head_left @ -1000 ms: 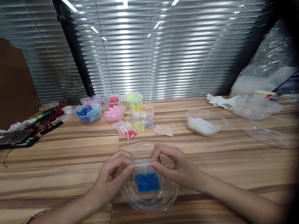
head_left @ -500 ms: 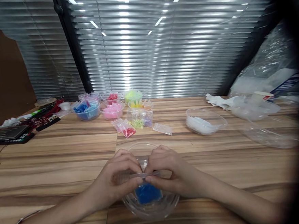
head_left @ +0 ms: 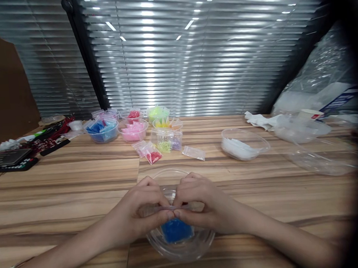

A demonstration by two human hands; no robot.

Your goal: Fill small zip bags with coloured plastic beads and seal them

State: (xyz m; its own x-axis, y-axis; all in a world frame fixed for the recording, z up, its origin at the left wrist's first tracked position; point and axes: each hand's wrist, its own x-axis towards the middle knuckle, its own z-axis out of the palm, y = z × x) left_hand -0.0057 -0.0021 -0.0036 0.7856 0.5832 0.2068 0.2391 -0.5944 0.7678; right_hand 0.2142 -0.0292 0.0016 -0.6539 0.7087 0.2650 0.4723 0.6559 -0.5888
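Both hands meet over a clear round bowl (head_left: 187, 254) near the table's front. Between thumb and fingers, my left hand (head_left: 149, 211) pinches the top edge of a small clear bag (head_left: 177, 230) with blue contents. Right beside it, my right hand (head_left: 198, 204) pinches the same edge, the two thumb tips almost touching. The blue part of the bag hangs below the thumbs, over the bowl. Part of the bowl's far side is hidden behind the fingers.
Farther back stand clear bowls holding blue (head_left: 101, 131), pink (head_left: 132, 131) and yellow-green (head_left: 158, 113) packets. Small bags (head_left: 152, 154) lie before them. At right are a bowl of white material (head_left: 239, 148), tissue (head_left: 260, 120) and a clear lid (head_left: 321, 158). A remote control (head_left: 22, 165) lies left.
The view has shifted slightly. Both hands keep their pinch on the bag's edge, with the thumb tips a little closer together.
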